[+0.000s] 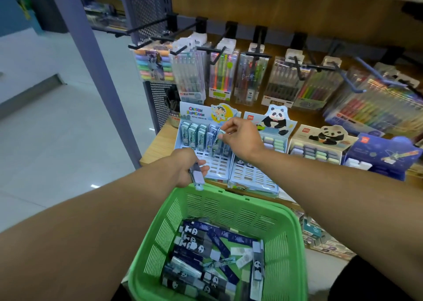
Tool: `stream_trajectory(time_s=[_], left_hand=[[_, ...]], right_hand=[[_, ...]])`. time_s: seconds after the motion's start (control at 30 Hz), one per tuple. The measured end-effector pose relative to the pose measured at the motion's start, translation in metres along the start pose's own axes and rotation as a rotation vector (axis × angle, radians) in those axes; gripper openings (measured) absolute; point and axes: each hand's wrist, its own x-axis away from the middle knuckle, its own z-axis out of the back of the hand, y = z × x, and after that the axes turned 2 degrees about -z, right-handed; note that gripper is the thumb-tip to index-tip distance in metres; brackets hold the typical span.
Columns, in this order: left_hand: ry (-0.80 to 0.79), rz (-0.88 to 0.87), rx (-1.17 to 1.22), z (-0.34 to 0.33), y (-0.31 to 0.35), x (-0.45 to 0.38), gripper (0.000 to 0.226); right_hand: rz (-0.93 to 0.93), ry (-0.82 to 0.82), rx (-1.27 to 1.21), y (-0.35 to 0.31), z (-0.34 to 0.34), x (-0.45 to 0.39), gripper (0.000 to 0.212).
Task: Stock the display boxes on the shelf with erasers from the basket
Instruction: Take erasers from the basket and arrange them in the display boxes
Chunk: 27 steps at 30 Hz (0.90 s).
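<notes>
A green plastic basket (231, 200) sits low in front of me, holding several loose erasers (206, 252) in dark and panda-print sleeves. My left hand (185, 168) grips a few erasers (197, 176) just above the basket's far rim. My right hand (242, 136) pinches a light blue eraser (221, 133) over the right columns of the Crayon Shin-chan display box (201, 154), whose back rows hold standing erasers. Beside it lies a panda display box (251, 177) with mostly bare slots.
More eraser display boxes (315, 149) line the wooden shelf (158, 147) to the right. Pen packs (219, 76) hang on black hooks above. A grey post (100, 71) stands at the left, with pale floor beyond. Lower shelf stock (320, 239) shows at the right.
</notes>
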Motion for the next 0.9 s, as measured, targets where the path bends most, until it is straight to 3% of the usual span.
stream_trajectory(time_s=[0.47, 0.9], left_hand=[[0.111, -0.028, 0.0, 0.023, -0.005, -0.015, 0.045], [0.119, 0.012, -0.017, 0.03, -0.005, -0.02, 0.045]], right_hand=[[0.167, -0.031, 0.042, -0.016, -0.079, -0.015, 0.015], [0.246, -0.041, 0.133, -0.02, -0.088, -0.031, 0.004]])
